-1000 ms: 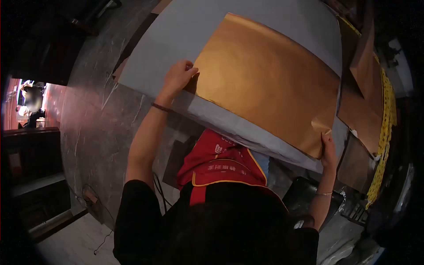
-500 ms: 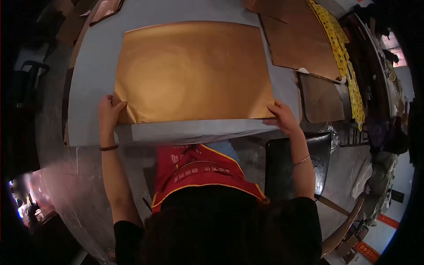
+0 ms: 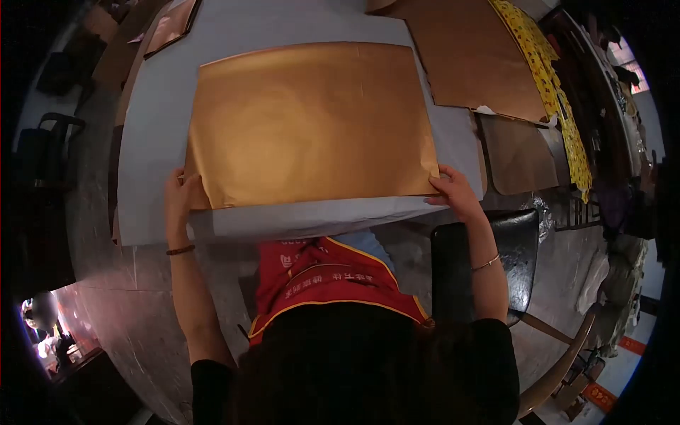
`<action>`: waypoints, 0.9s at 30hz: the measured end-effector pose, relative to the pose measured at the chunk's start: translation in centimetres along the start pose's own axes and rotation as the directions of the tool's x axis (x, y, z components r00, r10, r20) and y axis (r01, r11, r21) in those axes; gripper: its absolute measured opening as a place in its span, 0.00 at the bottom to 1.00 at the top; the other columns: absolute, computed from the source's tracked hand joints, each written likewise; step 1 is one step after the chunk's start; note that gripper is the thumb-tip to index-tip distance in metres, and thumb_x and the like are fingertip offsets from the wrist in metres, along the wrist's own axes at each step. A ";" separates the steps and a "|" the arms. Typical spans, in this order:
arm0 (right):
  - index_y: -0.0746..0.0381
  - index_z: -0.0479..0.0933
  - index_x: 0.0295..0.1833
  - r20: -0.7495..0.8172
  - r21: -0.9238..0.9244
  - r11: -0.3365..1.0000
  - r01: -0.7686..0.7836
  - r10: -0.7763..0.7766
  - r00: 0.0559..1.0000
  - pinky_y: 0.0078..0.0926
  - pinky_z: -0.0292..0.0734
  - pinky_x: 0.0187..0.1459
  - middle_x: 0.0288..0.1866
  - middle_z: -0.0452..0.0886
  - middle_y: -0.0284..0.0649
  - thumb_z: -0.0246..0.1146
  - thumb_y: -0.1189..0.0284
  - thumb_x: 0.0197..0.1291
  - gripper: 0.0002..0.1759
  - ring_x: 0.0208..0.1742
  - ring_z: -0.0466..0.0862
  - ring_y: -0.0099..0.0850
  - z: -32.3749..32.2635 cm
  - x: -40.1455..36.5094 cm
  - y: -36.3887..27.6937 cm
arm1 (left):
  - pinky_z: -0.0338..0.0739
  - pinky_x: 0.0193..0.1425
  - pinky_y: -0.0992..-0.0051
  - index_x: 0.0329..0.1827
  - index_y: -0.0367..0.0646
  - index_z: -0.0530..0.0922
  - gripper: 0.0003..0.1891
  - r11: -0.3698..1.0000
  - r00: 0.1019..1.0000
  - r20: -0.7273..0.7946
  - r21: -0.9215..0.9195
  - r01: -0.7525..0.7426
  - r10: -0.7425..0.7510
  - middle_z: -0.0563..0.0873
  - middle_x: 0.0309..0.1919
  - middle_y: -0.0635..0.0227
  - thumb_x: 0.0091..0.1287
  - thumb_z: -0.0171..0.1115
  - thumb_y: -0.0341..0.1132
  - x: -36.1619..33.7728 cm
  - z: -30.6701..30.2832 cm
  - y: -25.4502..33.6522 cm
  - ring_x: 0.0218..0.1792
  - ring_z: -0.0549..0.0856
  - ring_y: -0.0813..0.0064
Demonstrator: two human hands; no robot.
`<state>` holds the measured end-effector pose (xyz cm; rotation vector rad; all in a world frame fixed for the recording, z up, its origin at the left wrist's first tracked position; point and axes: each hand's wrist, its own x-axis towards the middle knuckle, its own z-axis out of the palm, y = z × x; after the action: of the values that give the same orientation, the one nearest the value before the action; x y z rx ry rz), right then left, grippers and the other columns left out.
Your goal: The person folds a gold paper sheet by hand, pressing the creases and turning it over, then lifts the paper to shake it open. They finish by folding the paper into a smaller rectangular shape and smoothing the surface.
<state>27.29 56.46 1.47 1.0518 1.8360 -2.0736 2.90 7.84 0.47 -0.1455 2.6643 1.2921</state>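
Note:
A large sheet of gold paper (image 3: 312, 124) lies across the grey-covered table (image 3: 159, 127) in front of me. My left hand (image 3: 182, 195) pinches its near left corner, thumb on top, and the paper creases slightly there. At the near right corner, my right hand (image 3: 452, 191) grips the sheet between thumb and fingers. The fingers under the sheet are partly hidden on both sides. The near edge of the paper runs roughly parallel to the table's front edge, a little in from it.
Brown sheets (image 3: 482, 64) lie at the table's right, beside a yellow patterned strip (image 3: 545, 71). A folded copper-coloured piece (image 3: 172, 27) sits at the far left. A black chair (image 3: 489, 265) stands near my right arm. A person (image 3: 48, 329) is visible far left.
The view has shifted slightly, so the sheet and both hands appear a little lower. Both hands keep hold of the sheet's near corners, and the left corner crease looks smaller.

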 end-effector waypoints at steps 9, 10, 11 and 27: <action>0.69 0.68 0.61 -0.016 0.016 0.998 0.068 -0.068 0.998 0.20 0.83 0.36 0.35 0.78 0.36 0.59 0.72 0.64 0.22 0.33 0.81 0.23 -0.9 0.1 0.9 | 0.72 0.35 0.79 0.71 0.40 0.59 0.30 0.962 0.999 0.038 -0.274 -0.019 0.030 0.80 0.28 0.69 0.64 0.57 0.28 -4.4 -0.2 -0.1 0.30 0.76 0.81; 0.69 0.68 0.61 -0.037 0.026 0.997 0.073 -0.072 0.997 0.19 0.83 0.36 0.35 0.78 0.36 0.59 0.72 0.64 0.22 0.33 0.81 0.23 -0.9 0.1 0.8 | 0.72 0.35 0.79 0.71 0.40 0.59 0.30 0.961 0.999 0.029 -0.276 -0.014 0.023 0.80 0.28 0.69 0.64 0.57 0.28 -4.7 -0.2 -0.1 0.30 0.76 0.81; 0.69 0.68 0.61 -0.025 0.020 0.997 0.073 -0.072 0.997 0.19 0.83 0.36 0.35 0.78 0.36 0.59 0.72 0.64 0.22 0.33 0.81 0.23 -1.0 0.1 0.9 | 0.72 0.36 0.79 0.71 0.41 0.59 0.30 0.958 0.998 0.056 -0.284 0.032 -0.017 0.80 0.30 0.68 0.65 0.57 0.27 -5.1 -0.3 -0.1 0.32 0.77 0.81; 0.68 0.71 0.62 -0.112 -0.118 0.987 0.112 -0.125 0.986 0.18 0.73 0.36 0.37 0.82 0.35 0.62 0.71 0.61 0.24 0.36 0.79 0.19 -2.1 -0.1 1.4 | 0.72 0.41 0.80 0.71 0.42 0.60 0.29 0.993 0.997 0.076 -0.118 0.006 0.003 0.80 0.34 0.69 0.66 0.57 0.29 -4.9 -0.4 -1.0 0.33 0.76 0.82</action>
<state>28.89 58.04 0.45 1.0836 2.0936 -1.9837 7.80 6.98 0.94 -0.1123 2.5253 1.4254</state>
